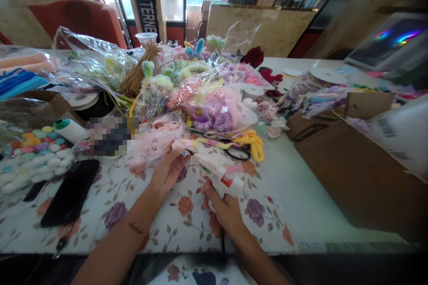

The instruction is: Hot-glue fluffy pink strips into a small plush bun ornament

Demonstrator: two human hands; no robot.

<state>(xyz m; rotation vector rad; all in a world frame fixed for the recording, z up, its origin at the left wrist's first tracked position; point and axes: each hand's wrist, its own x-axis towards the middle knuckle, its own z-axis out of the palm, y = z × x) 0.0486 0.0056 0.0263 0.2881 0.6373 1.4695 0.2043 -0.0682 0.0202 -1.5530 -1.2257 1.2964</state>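
Observation:
My right hand (224, 210) is wrapped round the grip of a white glue gun (217, 174), whose nozzle points up and left. My left hand (167, 170) pinches a small pink craft piece (180, 144) right at the nozzle tip. Both hands hover over the floral tablecloth (187, 222) near the front edge. A pink and yellow fuzzy strip (230, 141) and black-handled scissors (238, 153) lie just beyond the hands.
Bags of pastel flowers and fuzzy wire (207, 107) fill the table's middle. A black phone (71, 192) and a tray of pompoms (31, 156) lie at left. Brown cardboard boxes (361, 173) stand at right. A white thread spool (69, 130) sits left.

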